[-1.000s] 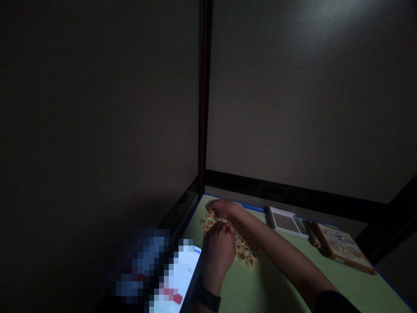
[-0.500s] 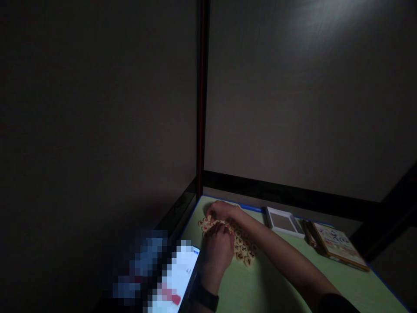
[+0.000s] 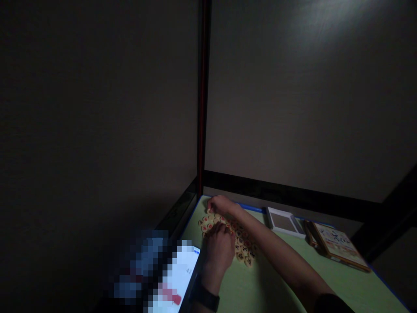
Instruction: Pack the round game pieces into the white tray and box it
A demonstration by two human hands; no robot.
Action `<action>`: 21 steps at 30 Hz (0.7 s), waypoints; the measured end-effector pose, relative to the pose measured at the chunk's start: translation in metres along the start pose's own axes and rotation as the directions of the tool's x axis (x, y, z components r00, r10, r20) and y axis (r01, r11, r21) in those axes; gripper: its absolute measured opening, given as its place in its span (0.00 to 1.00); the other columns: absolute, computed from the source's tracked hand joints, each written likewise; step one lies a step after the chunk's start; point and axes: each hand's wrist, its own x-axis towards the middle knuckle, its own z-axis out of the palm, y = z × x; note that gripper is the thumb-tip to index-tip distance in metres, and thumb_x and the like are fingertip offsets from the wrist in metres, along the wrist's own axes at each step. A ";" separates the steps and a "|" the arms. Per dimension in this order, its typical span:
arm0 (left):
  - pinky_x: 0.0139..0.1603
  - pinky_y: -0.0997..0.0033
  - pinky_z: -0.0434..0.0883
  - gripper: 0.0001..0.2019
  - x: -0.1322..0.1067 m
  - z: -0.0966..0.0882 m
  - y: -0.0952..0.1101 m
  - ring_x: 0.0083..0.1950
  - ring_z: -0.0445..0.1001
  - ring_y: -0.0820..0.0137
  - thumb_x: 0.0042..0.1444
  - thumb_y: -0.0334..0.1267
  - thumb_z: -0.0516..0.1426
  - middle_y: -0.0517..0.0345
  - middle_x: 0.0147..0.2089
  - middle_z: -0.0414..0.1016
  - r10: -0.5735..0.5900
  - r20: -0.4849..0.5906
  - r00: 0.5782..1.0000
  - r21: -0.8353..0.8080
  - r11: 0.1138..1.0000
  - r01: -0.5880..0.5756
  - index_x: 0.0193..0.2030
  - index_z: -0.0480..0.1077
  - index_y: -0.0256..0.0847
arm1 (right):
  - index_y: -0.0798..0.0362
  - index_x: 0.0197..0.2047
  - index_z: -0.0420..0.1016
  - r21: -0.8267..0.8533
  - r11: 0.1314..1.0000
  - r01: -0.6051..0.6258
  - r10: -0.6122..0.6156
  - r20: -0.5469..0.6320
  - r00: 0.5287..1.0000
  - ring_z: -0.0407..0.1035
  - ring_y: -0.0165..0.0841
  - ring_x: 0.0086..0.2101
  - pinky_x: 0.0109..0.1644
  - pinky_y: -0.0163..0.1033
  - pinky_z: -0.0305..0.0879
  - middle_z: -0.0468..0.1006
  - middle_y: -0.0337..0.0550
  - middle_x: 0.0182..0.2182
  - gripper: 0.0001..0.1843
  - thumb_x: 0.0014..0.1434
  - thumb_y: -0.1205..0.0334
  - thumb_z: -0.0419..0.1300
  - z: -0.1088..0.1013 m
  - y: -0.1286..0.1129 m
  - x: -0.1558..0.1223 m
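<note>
Several small round wooden game pieces (image 3: 241, 248) with red and black marks lie packed together on a green table (image 3: 280, 278). My left hand (image 3: 217, 250), a dark band on its wrist, rests on the near side of the cluster with fingers curled down onto the pieces. My right hand (image 3: 220, 204) reaches across to the far corner of the cluster, its fingers bent onto pieces there. The dim light hides whether either hand grips a piece.
A white shallow tray (image 3: 284, 221) sits beyond my right forearm. A flat illustrated box (image 3: 339, 247) lies at the right. A lit phone screen (image 3: 177, 280) stands at the table's near left edge. Dark walls and a vertical post (image 3: 201, 100) close the corner.
My right hand has shifted slightly farther toward the table's back corner. My left hand has stayed on the pieces with little movement.
</note>
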 end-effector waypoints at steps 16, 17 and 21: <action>0.61 0.59 0.67 0.17 0.000 -0.002 0.000 0.59 0.71 0.60 0.68 0.38 0.46 0.45 0.55 0.76 -0.010 0.024 1.000 -0.027 1.000 0.011 0.48 0.76 0.38 | 0.58 0.43 0.83 -0.194 0.981 0.008 -0.016 -0.040 0.999 0.75 0.44 0.48 0.49 0.39 0.68 0.81 0.57 0.45 0.13 0.64 0.69 0.56 0.007 -0.014 -0.029; 0.61 0.59 0.67 0.18 0.000 -0.003 0.000 0.59 0.71 0.60 0.68 0.37 0.46 0.45 0.55 0.76 -0.008 0.029 1.000 -0.025 1.000 0.009 0.49 0.76 0.38 | 0.57 0.42 0.83 -0.182 0.983 0.009 -0.017 -0.043 0.999 0.75 0.44 0.47 0.49 0.39 0.68 0.81 0.57 0.45 0.13 0.64 0.68 0.56 0.007 -0.013 -0.030; 0.62 0.60 0.67 0.18 0.000 -0.004 0.001 0.59 0.71 0.60 0.69 0.37 0.46 0.45 0.55 0.76 -0.003 0.038 0.999 -0.006 1.000 0.004 0.49 0.77 0.37 | 0.56 0.39 0.84 -0.093 0.996 0.004 -0.011 -0.071 0.997 0.76 0.42 0.45 0.46 0.37 0.68 0.82 0.56 0.43 0.11 0.61 0.67 0.59 0.008 -0.003 -0.029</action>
